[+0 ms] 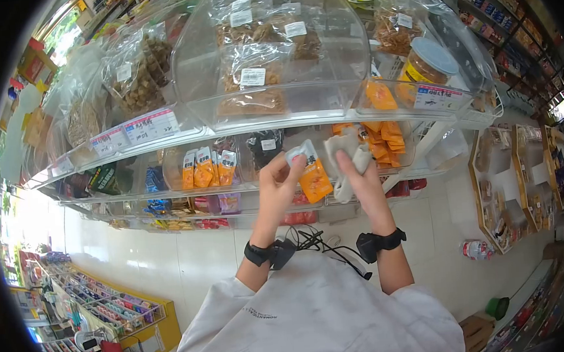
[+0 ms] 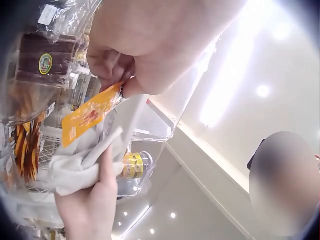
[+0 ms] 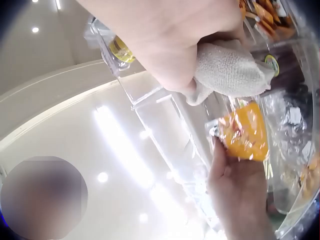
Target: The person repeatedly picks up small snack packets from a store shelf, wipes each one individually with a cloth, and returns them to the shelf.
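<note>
My left hand (image 1: 277, 184) pinches an orange-and-white snack packet (image 1: 315, 181) by its pale top end, and the packet hangs tilted. Close beside it, my right hand (image 1: 365, 182) grips a crumpled light grey cloth (image 1: 342, 188), thumb lying over the folds. In the left wrist view the packet (image 2: 90, 117) slants down from the fingers and overlaps the cloth (image 2: 75, 167). The right wrist view has the cloth (image 3: 230, 70) bunched in the right hand, with the packet's printed orange face (image 3: 250, 130) just below.
Similar orange packets (image 1: 384, 139) fill a clear bin behind the right hand. More packets (image 1: 209, 168) stand in a bin to the left. Above, a clear-walled shelf holds bagged dried food (image 1: 252, 80) and a blue-lidded jar (image 1: 428, 61). Black cables (image 1: 309, 237) hang below the hands.
</note>
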Tool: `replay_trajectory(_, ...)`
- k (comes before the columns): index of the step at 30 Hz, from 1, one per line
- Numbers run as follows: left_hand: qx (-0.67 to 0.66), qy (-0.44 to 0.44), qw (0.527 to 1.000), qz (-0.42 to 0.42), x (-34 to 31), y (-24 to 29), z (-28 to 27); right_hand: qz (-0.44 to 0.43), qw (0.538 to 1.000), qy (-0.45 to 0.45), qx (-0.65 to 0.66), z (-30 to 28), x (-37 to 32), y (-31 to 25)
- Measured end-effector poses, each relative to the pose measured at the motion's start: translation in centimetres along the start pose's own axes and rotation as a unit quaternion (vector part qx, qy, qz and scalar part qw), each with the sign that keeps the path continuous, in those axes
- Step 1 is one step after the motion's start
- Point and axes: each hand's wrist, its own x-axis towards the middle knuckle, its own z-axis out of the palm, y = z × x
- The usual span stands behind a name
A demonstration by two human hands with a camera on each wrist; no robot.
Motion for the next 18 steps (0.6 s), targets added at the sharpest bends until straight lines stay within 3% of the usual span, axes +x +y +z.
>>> replay_trajectory(2,-0.024,0.021,0.999,0.026,-0.6,0.0,1.9,-0.034,0.992,-0.034,-0.114,0.7,-0.3,-0.9)
replay_trajectory(3,0.017,0.026,0.998,0.054,0.7,0.5,-2.1,-0.038,0.994,-0.045,-0.087,4.7,0.9,0.1)
replay_trajectory(5,0.033,0.057,0.995,0.074,0.5,-0.6,-2.7,-0.007,0.992,-0.068,-0.102,5.1,0.5,-0.1)
replay_trajectory(8,0.066,0.084,0.993,0.047,0.0,0.9,-3.7,0.007,0.988,-0.114,-0.102,6.4,0.5,1.1)
replay_trajectory(11,0.047,0.087,0.995,-0.002,0.0,0.5,-5.2,-0.019,0.992,-0.089,-0.083,8.1,0.4,1.4)
replay_trajectory(14,-0.069,0.095,0.993,-0.022,-0.1,1.7,-5.2,-0.006,0.993,-0.069,-0.093,9.2,1.0,2.4)
replay_trajectory(17,-0.127,0.111,0.985,-0.021,0.0,0.7,-6.6,-0.049,0.99,-0.099,-0.084,10.5,1.1,2.2)
replay_trajectory(18,-0.087,0.121,0.989,-0.018,0.0,0.2,-7.5,-0.031,0.993,-0.078,-0.078,10.7,1.1,2.0)
